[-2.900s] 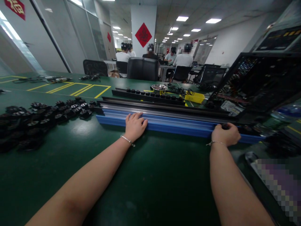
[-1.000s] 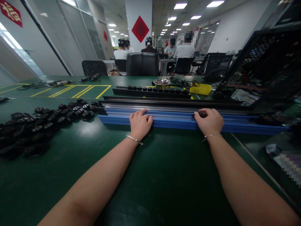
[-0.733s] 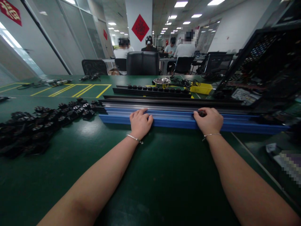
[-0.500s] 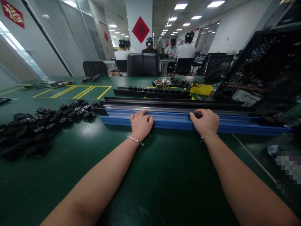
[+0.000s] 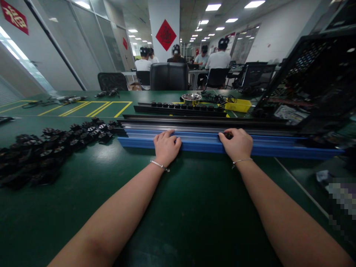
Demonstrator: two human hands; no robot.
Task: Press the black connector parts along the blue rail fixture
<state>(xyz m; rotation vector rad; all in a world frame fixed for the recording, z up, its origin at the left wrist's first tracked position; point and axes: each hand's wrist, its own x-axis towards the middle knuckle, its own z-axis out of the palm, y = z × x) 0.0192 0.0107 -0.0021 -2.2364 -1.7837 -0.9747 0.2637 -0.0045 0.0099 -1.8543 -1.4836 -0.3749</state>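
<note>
Rail (image 5: 200,142) long, blue, flat; small black part (image 5: 228,135) atop.

Your 2 forearms are bare, with no sleeves showing. Your left hand (image 5: 166,148) has a thin silver bracelet (image 5: 159,165) at the wrist; your right hand (image 5: 237,144) wears a finer chain bracelet (image 5: 241,161).

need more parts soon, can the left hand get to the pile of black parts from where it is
Probably yes: the left hand rests on the blue rail, and only bare green table lies between it and the black parts.
</note>
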